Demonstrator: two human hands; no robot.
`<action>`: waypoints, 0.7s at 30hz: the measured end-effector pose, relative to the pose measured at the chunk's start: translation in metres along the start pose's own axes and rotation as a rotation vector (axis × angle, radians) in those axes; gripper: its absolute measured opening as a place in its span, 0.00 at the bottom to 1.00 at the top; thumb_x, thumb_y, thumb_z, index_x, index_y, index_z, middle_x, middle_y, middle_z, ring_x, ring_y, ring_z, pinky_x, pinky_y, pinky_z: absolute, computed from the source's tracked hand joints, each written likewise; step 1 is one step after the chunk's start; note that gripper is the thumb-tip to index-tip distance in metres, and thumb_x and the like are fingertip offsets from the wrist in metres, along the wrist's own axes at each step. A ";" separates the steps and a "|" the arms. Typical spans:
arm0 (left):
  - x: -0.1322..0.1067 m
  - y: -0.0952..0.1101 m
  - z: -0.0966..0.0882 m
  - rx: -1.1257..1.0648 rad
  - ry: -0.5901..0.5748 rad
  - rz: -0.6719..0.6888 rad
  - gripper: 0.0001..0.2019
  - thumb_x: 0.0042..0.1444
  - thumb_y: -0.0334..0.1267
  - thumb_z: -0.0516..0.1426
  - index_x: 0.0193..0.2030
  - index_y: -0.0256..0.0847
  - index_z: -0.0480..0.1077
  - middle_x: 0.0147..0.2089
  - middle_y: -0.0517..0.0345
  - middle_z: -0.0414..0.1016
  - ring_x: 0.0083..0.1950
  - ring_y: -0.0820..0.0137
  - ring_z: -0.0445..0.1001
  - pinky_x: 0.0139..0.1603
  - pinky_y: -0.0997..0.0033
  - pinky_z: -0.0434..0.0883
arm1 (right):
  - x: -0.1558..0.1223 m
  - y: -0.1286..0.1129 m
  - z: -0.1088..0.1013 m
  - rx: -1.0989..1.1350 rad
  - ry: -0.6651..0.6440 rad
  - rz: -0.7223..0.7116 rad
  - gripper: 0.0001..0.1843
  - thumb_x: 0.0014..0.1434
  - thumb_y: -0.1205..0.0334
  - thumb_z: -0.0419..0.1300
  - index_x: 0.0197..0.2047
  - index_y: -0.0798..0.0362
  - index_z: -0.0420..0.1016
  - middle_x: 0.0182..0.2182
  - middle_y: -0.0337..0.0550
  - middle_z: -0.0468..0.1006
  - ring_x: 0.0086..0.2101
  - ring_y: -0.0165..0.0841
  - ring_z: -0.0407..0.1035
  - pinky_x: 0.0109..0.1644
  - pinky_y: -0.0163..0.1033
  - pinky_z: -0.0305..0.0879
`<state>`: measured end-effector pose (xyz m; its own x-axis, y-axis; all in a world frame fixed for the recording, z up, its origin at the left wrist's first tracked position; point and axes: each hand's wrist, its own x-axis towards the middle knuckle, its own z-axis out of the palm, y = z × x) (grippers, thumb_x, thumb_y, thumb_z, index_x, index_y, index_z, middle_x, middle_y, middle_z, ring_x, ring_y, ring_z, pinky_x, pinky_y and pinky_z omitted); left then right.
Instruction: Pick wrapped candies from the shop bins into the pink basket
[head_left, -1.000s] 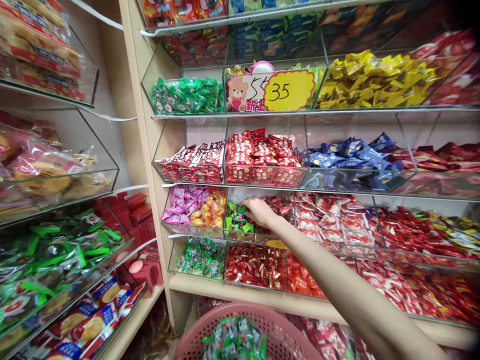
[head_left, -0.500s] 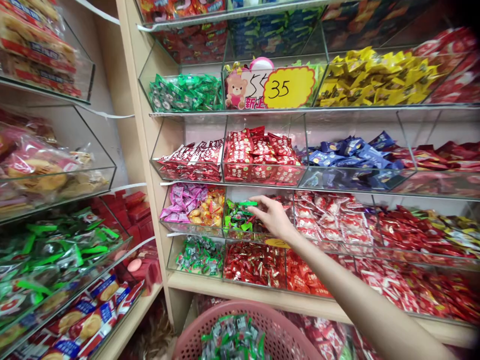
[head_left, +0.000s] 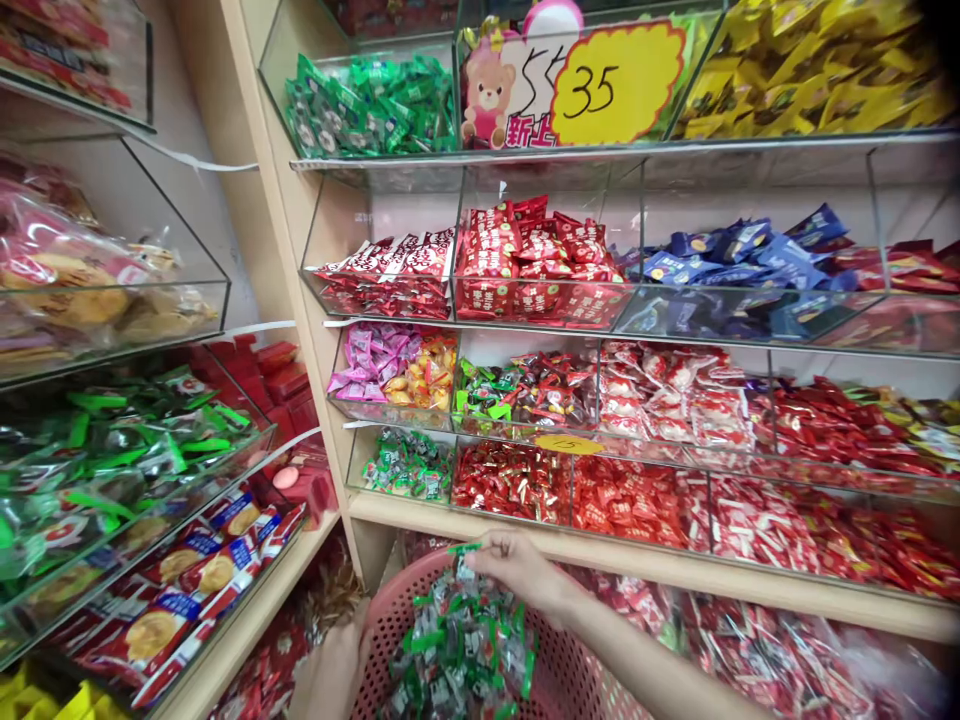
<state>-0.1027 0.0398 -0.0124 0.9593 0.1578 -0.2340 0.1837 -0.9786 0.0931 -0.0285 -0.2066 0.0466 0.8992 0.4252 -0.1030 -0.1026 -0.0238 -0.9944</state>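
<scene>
Basket of pink plastic mesh [head_left: 585,670] low in the head view, the landmark for all places here. Inside it, heap of green-and-silver wrapped sweets [head_left: 457,640], rising about to the rim. Above the heap, right hand [head_left: 525,570], with forearm entering from the lower right, and its fingers [head_left: 491,548] closed together in a pinch. At their tips, one green-wrapped sweet [head_left: 463,548], apparently held, its long axis nearly level and pointing left, away from the fingers. Right hand clearly the nearer one to this sweet. Left of the heap, left hand [head_left: 334,665] against the outer side of the basket, its fingers hidden, so clenched or released impossible to tell. Behind the basket, wooden shelf [head_left: 750,585] carrying clear bins, among them one of red wrapped sweets [head_left: 510,482] and one of similar green sweets [head_left: 407,465].
</scene>
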 end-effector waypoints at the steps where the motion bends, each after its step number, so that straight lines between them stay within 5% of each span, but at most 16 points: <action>1: 0.000 0.001 -0.001 -0.002 0.007 0.021 0.21 0.63 0.36 0.38 0.61 0.43 0.58 0.54 0.48 0.71 0.52 0.66 0.72 0.48 0.68 0.68 | 0.002 0.015 0.004 -0.043 -0.001 0.008 0.22 0.39 0.45 0.68 0.23 0.55 0.67 0.16 0.30 0.64 0.20 0.23 0.55 0.24 0.31 0.48; 5: -0.001 0.001 -0.001 -0.010 0.043 0.039 0.23 0.62 0.35 0.37 0.60 0.43 0.59 0.53 0.46 0.72 0.50 0.64 0.73 0.47 0.66 0.69 | 0.015 0.055 0.016 -0.311 -0.001 -0.019 0.16 0.44 0.54 0.66 0.21 0.54 0.65 0.14 0.29 0.61 0.19 0.24 0.53 0.23 0.31 0.47; 9: -0.001 -0.001 0.001 -0.056 0.055 0.055 0.23 0.62 0.35 0.36 0.59 0.46 0.61 0.52 0.48 0.73 0.49 0.65 0.74 0.45 0.68 0.69 | 0.023 0.067 0.017 -0.469 -0.001 -0.040 0.06 0.44 0.64 0.64 0.26 0.56 0.72 0.16 0.32 0.67 0.20 0.26 0.58 0.24 0.31 0.51; 21: -0.001 0.000 -0.001 -0.036 0.022 0.037 0.23 0.62 0.35 0.37 0.61 0.42 0.59 0.54 0.47 0.72 0.53 0.66 0.72 0.48 0.70 0.68 | 0.021 0.069 -0.014 -0.407 -0.019 -0.057 0.10 0.46 0.58 0.62 0.31 0.56 0.74 0.18 0.33 0.68 0.21 0.26 0.58 0.25 0.31 0.52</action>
<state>-0.1035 0.0399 -0.0113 0.9700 0.1249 -0.2084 0.1553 -0.9784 0.1365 -0.0109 -0.2121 -0.0244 0.8903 0.4525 -0.0509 0.1272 -0.3544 -0.9264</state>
